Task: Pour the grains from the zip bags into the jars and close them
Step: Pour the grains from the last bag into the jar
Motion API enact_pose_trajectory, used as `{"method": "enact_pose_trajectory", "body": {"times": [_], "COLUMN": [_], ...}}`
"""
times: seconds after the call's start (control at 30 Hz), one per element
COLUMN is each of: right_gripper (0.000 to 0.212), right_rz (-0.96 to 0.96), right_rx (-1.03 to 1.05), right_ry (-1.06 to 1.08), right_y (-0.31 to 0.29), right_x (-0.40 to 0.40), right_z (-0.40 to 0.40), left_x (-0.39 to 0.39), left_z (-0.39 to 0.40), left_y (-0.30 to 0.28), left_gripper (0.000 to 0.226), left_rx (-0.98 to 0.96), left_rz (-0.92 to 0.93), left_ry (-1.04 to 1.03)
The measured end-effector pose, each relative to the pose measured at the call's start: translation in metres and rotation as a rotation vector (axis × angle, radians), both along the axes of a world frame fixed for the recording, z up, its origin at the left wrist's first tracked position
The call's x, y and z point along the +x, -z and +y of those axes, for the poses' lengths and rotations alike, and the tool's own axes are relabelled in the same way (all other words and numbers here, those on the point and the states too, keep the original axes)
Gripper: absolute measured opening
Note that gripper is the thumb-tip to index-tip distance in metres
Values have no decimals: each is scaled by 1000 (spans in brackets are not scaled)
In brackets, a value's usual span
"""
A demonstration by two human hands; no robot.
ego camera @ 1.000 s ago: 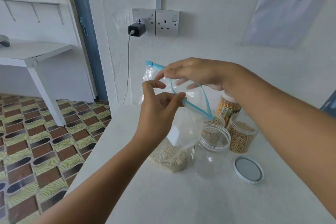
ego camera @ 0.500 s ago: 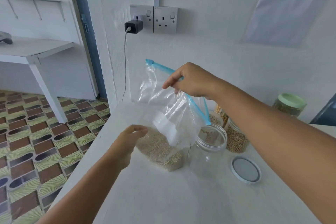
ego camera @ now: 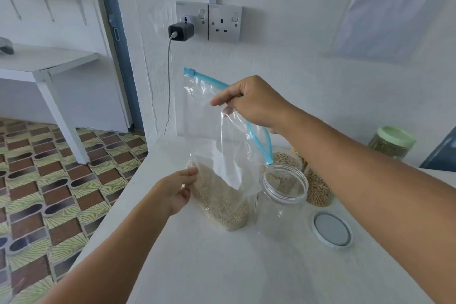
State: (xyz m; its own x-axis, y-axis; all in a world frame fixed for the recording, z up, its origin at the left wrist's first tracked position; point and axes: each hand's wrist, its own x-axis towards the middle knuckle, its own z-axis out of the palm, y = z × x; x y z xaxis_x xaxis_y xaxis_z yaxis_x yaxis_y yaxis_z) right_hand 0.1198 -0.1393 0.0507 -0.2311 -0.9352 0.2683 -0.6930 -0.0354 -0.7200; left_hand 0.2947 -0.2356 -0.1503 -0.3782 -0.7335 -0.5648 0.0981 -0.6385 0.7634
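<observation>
Pinching the bag (ego camera: 217,145) top with my right hand (ego camera: 254,103), left hand (ego camera: 175,192) gripping its grain-filled bottom at centre frame; clear jar (ego camera: 281,205) beside it stands empty, lid (ego camera: 332,229) off.

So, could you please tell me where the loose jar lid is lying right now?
In the head view, the lid lies flat on the white table, lower right, just right of the empty open jar and in front of the filled jars.

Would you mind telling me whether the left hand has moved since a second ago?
Yes. The left hand has dropped from the bag's zip down to its grain-filled bottom, level with the empty jar.
</observation>
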Motion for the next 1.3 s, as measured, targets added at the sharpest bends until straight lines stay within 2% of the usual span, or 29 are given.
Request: {"method": "enact_pose_trajectory", "body": {"times": [0.13, 0.33, 0.43, 0.57, 0.7, 0.83, 0.93, 1.1, 1.3], "right_gripper": [44, 39, 41, 43, 45, 43, 41, 42, 41], "right_rz": [-14, -116, -112, -89, -80, -84, -54, -89, -145], "right_rx": [-30, -97, -103, -82, -118, -129, -70, -56, -107], "right_ry": [35, 83, 119, 133, 158, 202, 233, 279, 285], "right_y": [-7, -12, 0, 15, 14, 14, 30, 44, 43], "right_x": [-6, -25, -29, -32, -37, -50, -61, -70, -78], "right_z": [0, -3, -7, -12, -16, -12, -4, -1, 0], "left_x": [2, 34, 48, 54, 50, 36, 30, 30, 21], "left_z": [-12, -42, -50, -42, -48, -46, -42, -53, -57], "left_y": [-1, -36, -33, -17, -18, -37, -35, -29, -40], "left_gripper": [26, 20, 24, 24, 23, 32, 27, 31, 41], "left_rx": [-28, -334, -493, -491, -476, -566, -628, -642, -819], "left_rz": [40, 16, -92, 6, 126, 180, 135, 66, -18], "left_ry": [-67, -237, -257, -218, -274, -335, -209, -38, -193]}}
